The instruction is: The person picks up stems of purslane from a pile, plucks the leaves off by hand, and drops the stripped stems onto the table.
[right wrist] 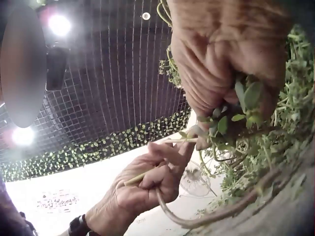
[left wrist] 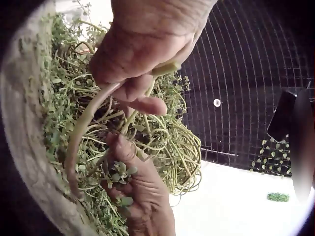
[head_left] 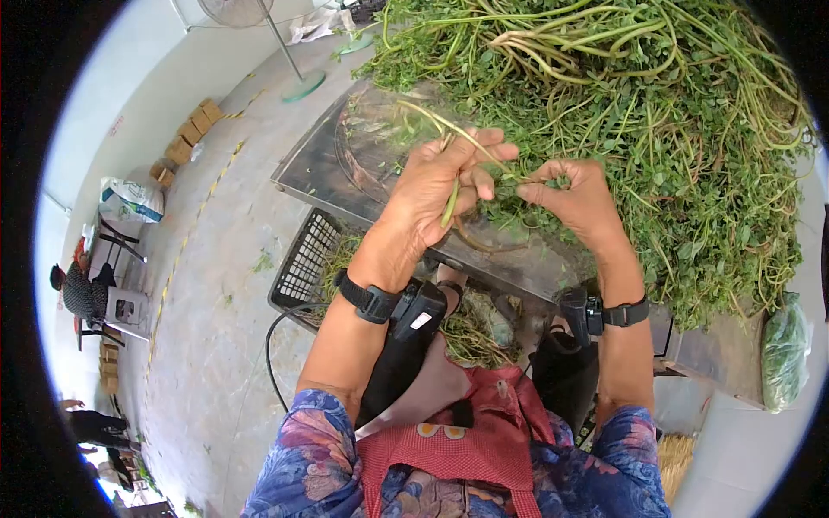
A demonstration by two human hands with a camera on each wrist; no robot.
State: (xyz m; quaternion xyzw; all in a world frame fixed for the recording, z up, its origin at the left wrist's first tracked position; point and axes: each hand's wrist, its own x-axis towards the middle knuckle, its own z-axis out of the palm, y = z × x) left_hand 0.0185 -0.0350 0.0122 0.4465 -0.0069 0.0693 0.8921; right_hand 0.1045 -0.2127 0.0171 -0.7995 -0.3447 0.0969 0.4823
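Observation:
My left hand (head_left: 440, 177) grips a few long, leafless stems above the near edge of a metal table (head_left: 311, 160). One thick, brownish stem (left wrist: 81, 128) curves down out of that hand in the left wrist view. Beside it, my right hand (head_left: 574, 194) pinches a leafy green sprig (right wrist: 252, 96) between thumb and fingers. The fingertips of both hands are close together, with a thin stem running between them. A large heap of leafy greens (head_left: 691, 173), which look like purslane, covers the table behind and right of the hands.
Below the table's left edge stands a black plastic crate (head_left: 302, 259) with cut stems in it. A clear bag of greens (head_left: 784, 354) hangs at the right corner. On the left floor are a fan stand (head_left: 302, 86), cardboard boxes (head_left: 179, 148) and a seated person (head_left: 82, 293).

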